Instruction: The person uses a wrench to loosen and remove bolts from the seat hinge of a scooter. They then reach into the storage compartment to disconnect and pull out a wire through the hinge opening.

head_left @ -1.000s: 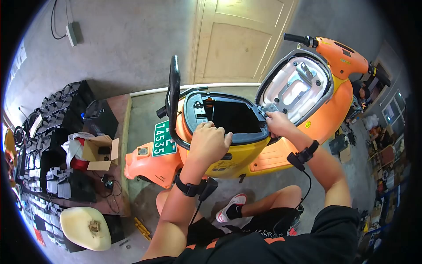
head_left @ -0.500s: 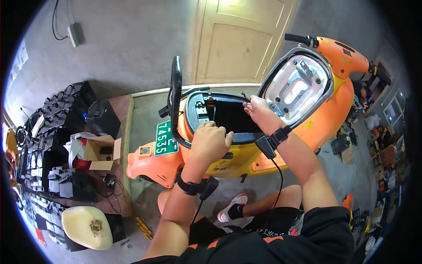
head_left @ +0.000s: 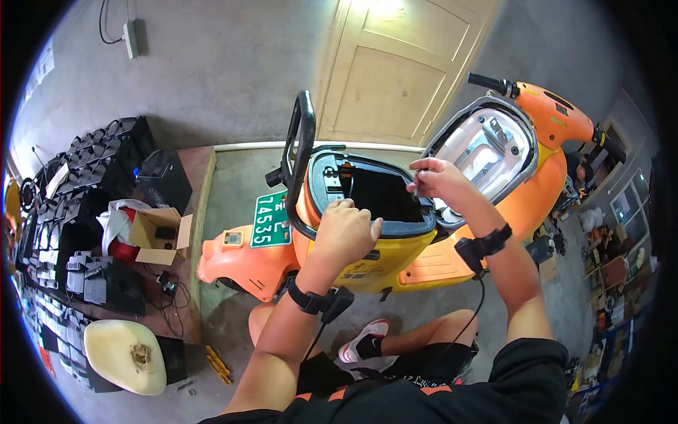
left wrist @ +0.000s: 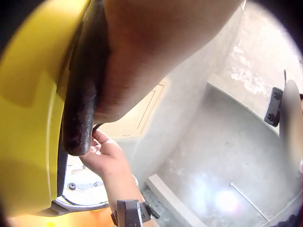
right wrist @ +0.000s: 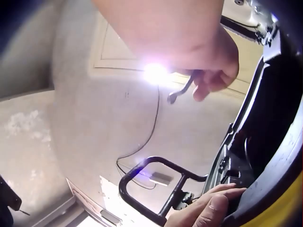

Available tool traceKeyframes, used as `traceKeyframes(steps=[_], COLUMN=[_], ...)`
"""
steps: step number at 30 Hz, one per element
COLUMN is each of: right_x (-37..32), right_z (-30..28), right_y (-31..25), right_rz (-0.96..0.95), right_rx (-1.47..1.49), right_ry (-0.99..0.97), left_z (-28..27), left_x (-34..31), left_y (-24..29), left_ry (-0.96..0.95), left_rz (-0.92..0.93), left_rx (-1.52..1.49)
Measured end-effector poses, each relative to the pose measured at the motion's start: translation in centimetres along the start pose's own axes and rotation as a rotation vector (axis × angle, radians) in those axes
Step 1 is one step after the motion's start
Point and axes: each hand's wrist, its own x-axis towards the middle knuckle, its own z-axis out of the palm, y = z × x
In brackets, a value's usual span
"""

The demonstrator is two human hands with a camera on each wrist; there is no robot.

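My left hand (head_left: 347, 233) rests on the near rim of the storage compartment (head_left: 409, 227) of an orange and yellow scooter (head_left: 544, 173), fingers over the edge. Above the compartment's front end, my right hand (head_left: 446, 182) is raised and pinches a small dark bent metal tool that resembles a wrench (right wrist: 181, 91). Its hooked end points away from the fingers; the rest is hidden in the hand. The opened seat (head_left: 487, 150) leans forward beside the right hand, its pale underside showing.
A black grab rail (head_left: 305, 141) rises behind the compartment, left of my left hand. Farther left, a low platform (head_left: 199, 177) bears black batteries (head_left: 106, 166) and an open cardboard box (head_left: 152, 237). A pale seat shell (head_left: 120, 353) lies at lower left.
My right hand went from the seat hinge to over the compartment, then lifted slightly right, toward the opened seat. My left hand has stayed on the rim. The head view has shifted slightly.
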Motion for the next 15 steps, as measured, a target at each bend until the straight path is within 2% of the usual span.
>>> traceKeyframes(steps=[1,3,4,5,7,8,9,11,15], right_x=[-0.1,-0.4,-0.7,-0.8,-0.9,0.0,-0.4,-1.6,-1.9], right_z=[-0.9,-2.8,-3.2,-3.5,-4.8,-6.8,-6.6,-5.6,-5.4], right_y=[0.1,-0.1,-0.3,-0.1,1.8,5.1,4.7,3.3,3.9], right_rz=[0.001,0.056,0.095,0.095,-0.048,-0.201,-0.2,-0.016,-0.081], right_rx=[-0.003,-0.363,-0.544,-0.545,-1.001,-1.134,-1.135,-1.292,-1.308], right_ry=[0.0,-0.033,0.04,0.043,0.153,0.204,0.204,0.03,0.035], left_z=[0.0,0.1,0.3,0.6,0.8,0.8,0.7,0.7,0.5], left_x=[0.0,0.0,0.1,0.1,0.0,0.0,0.0,0.0,0.0], left_y=[0.0,0.0,-0.1,-0.3,-0.3,-0.3,-0.3,-0.3,-0.2], left_ry=[0.002,-0.002,0.0,0.041,0.082,0.085,0.087,0.085,0.076], left_rz=[-0.001,0.002,0.004,0.022,0.041,0.041,0.041,0.039,0.04], left_rx=[-0.003,-0.001,-0.004,-0.008,-0.013,-0.009,-0.004,-0.003,-0.006])
